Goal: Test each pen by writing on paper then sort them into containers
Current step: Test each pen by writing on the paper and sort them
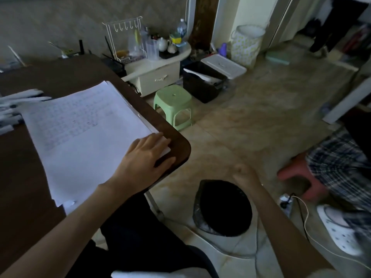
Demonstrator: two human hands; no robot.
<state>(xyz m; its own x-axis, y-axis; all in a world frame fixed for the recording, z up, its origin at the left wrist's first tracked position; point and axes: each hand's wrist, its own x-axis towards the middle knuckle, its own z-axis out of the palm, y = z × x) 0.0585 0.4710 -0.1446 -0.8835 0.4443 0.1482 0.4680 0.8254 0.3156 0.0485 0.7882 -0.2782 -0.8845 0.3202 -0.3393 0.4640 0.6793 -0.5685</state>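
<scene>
A stack of white gridded paper (84,125) lies on the dark brown table (178,155), with a few small pen marks near its middle. My left hand (146,155) rests flat on the paper's near right corner at the table edge, fingers straight. My right hand (243,173) hovers blurred over the floor, just above a bin lined with a black bag (222,207); I see no pen in it. Several white pens (12,109) lie at the table's far left edge.
A green plastic stool (173,101) stands on the floor beyond the table corner. Behind it are a black crate (202,81), a white lidded box (222,66) and a low cabinet (154,75). Another person's plaid leg and white shoe (337,231) are at the right, by a pink stool (301,173).
</scene>
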